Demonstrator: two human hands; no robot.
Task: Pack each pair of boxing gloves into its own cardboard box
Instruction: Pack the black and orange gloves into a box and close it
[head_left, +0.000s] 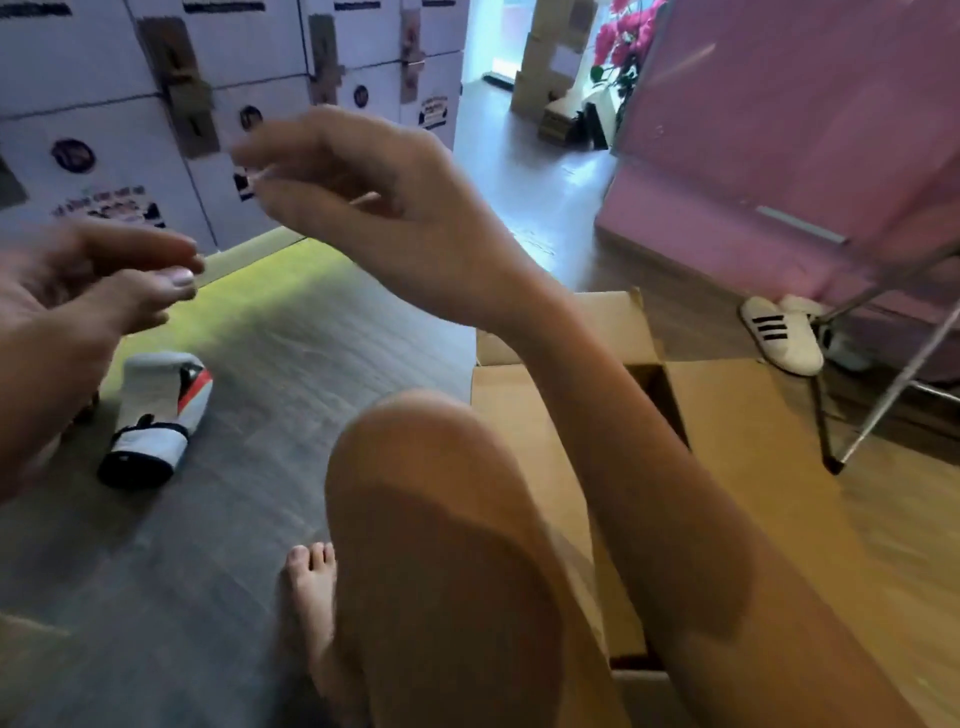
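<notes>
head view: left hand (78, 280), right hand (353, 176) raised, loose, empty; boxing glove (156, 415) on floor (291, 364) under left hand

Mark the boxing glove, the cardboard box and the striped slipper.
boxing glove (150, 392): head view, on its white body.
cardboard box (753, 441): head view, on its top flap.
striped slipper (779, 338): head view, on its striped upper.

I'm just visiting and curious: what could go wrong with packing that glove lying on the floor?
1. Only one boxing glove shows, on the floor; its mate is out of view, so a pair might get split.
2. The cardboard box has flaps lying nearly closed, leaving a narrow gap, so the glove may catch going in.
</notes>
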